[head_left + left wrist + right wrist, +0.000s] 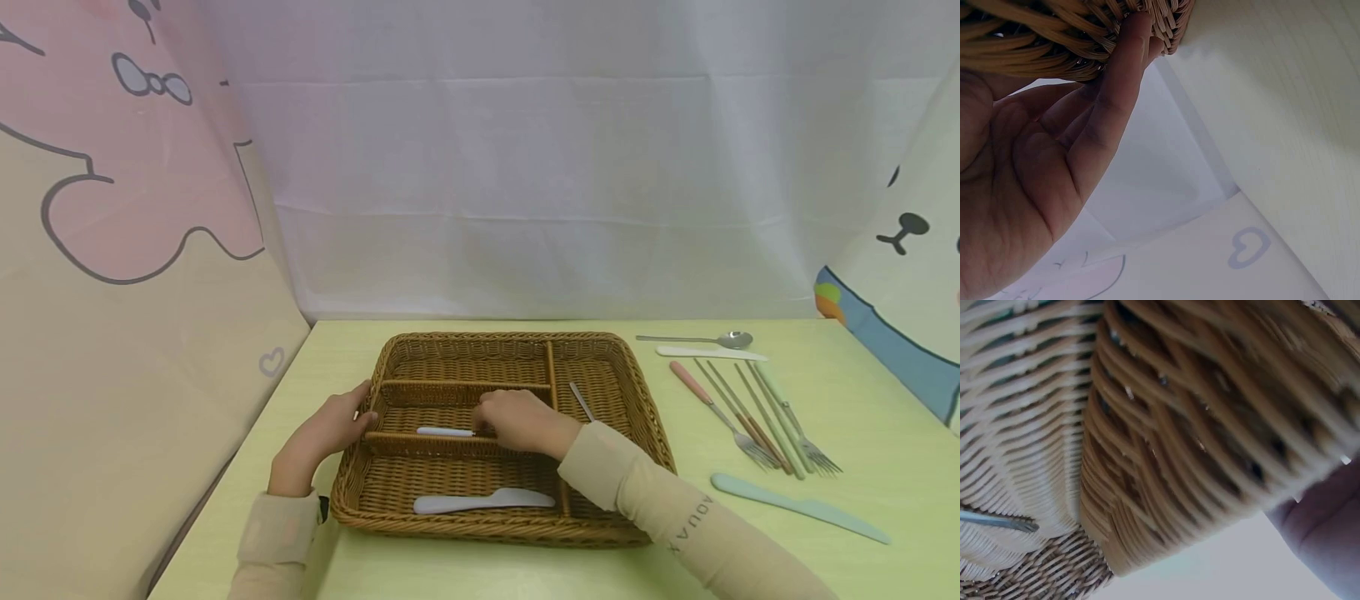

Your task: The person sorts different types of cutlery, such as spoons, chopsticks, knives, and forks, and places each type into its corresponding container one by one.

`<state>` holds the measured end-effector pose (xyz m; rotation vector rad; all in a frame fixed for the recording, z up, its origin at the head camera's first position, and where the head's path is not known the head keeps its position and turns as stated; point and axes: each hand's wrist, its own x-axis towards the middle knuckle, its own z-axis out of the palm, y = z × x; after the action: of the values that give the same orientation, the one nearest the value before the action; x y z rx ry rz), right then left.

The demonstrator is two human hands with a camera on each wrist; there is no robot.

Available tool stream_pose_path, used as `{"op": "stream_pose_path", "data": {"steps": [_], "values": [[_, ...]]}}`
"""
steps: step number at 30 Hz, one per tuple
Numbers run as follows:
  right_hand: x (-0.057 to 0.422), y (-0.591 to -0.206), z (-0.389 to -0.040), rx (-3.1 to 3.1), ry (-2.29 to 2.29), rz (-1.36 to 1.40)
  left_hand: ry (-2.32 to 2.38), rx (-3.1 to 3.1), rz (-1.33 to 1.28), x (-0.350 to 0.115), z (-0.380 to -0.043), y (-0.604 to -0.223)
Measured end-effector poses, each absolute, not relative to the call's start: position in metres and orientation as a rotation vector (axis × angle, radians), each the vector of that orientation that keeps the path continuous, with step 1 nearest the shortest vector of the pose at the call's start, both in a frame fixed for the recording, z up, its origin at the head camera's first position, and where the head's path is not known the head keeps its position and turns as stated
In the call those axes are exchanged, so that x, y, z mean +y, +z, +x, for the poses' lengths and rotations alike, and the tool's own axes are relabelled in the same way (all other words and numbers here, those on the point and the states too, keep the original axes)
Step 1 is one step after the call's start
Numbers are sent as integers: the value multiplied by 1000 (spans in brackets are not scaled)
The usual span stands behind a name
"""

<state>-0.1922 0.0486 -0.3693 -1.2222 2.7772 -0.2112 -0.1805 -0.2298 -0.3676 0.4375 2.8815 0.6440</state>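
Note:
A brown wicker basket [495, 528] with dividers stands on the table. My left hand [333, 425] holds its left rim, thumb at the edge; in the left wrist view the fingers [1107, 119] lie along the outer weave. Inside the long middle compartment, my right hand [525, 422] pinches a utensil with a pale blue handle [444, 432]. That handle points left, and its other end is hidden by the hand. A whitish knife [483, 501] lies in the front compartment. In the right-hand compartment rests a thin metal utensil [582, 402], partly covered by the right sleeve.
Right of the basket lie a metal spoon [731, 340], a white-handled piece [708, 352], a pink-handled fork [690, 382], a green-handled fork [772, 382], several chopsticks [765, 425] and a mint green knife [798, 505]. A pale curtain [525, 192] hangs behind the table.

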Motion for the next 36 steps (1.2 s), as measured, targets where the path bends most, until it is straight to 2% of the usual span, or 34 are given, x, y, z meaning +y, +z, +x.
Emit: {"op": "stream_pose_path", "data": {"steps": [16, 36], "values": [[78, -347, -198, 2951, -309, -1187, 650, 2881, 433, -230, -178, -368], [158, -341, -210, 3142, -477, -999, 624, 2902, 439, -229, -180, -369]]}}
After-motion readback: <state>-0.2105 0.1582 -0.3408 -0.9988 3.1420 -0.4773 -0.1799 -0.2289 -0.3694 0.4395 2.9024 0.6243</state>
